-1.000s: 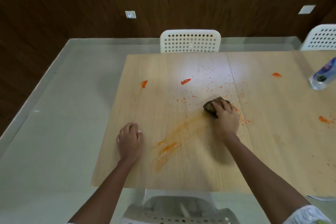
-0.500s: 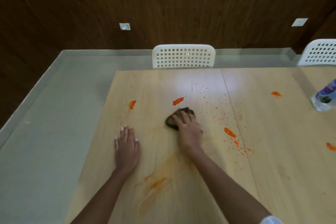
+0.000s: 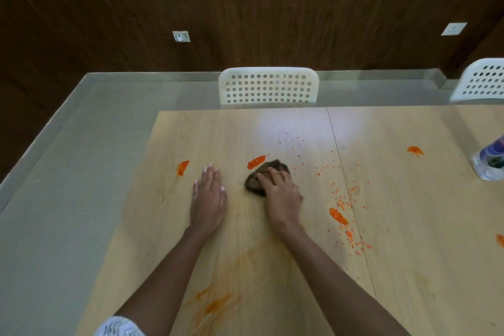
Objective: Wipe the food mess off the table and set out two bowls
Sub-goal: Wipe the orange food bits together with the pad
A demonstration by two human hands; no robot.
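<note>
While our right hand presses a dark brown cloth flat to the wooden table, what matters for the coming stroke is the orange streak lying just beyond the cloth's far edge, up and slightly to the left of our fingertips, near enough that cloth and streak look almost touching. That streak is a short elongated smear whose long axis runs diagonally, its lower end toward the near left and its higher end toward the far right, so we judge a short push away from us would take it along most of its length. Our right fingers are curled together over the cloth, pinning it down rather than pinching it up. Our left hand lies palm down beside it, fingers straight and slightly spread, holding nothing; it is the nearer hand to a second orange blob off to the left. A larger smear with scattered orange crumbs sits to the right, and faint orange streaks remain close to us between our forearms. No bowls are in view, so wiping seems far from finished.
</note>
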